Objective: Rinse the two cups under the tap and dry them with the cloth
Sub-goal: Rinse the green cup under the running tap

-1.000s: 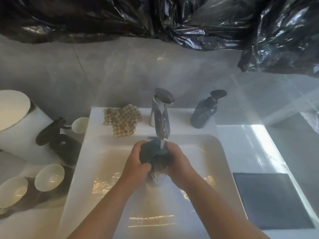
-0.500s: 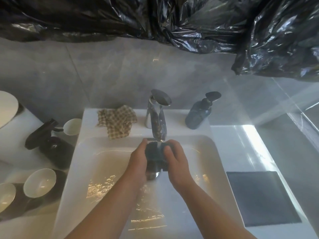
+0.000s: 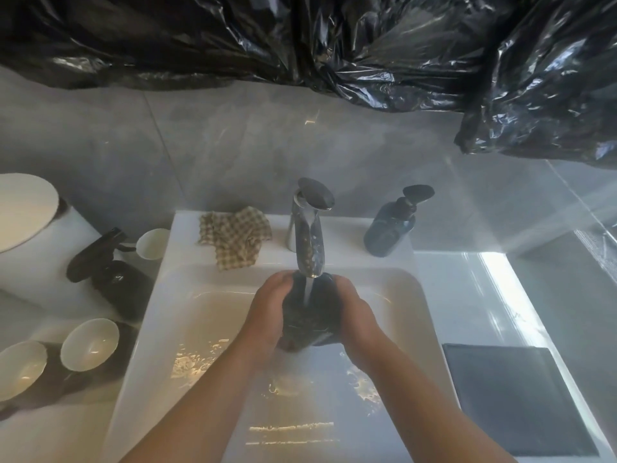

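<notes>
Cup (image 3: 309, 320) back squarely under tap (image 3: 310, 248) stream since half-second ago; both hands (image 3: 267, 315) wrapped round it, rinsing first cup; cloth (image 3: 233, 235) beyond left hand untouched.

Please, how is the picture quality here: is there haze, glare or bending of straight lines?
Head view: milky haze all over; bright glare strip on the counter at right; sun patches in the sink; wide-angle lens curves the edges; dark cup shows little detail.
</notes>
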A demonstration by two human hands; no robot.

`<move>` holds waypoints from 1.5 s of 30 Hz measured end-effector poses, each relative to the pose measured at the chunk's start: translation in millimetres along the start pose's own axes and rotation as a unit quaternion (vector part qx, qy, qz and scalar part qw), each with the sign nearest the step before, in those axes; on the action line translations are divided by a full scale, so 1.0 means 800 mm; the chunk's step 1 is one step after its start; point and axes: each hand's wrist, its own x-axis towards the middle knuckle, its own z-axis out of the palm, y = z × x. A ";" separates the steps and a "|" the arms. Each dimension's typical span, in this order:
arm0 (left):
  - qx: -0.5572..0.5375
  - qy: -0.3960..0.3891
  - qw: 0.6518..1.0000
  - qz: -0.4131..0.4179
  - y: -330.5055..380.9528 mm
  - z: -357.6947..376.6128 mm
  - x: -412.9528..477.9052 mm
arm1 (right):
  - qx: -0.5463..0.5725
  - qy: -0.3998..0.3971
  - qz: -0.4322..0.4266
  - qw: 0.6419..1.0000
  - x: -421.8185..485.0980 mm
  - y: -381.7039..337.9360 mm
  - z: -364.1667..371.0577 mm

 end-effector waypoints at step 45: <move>-0.050 0.013 0.997 -0.063 -0.002 0.002 -0.013 | 0.078 0.002 -0.087 0.993 0.024 0.034 0.015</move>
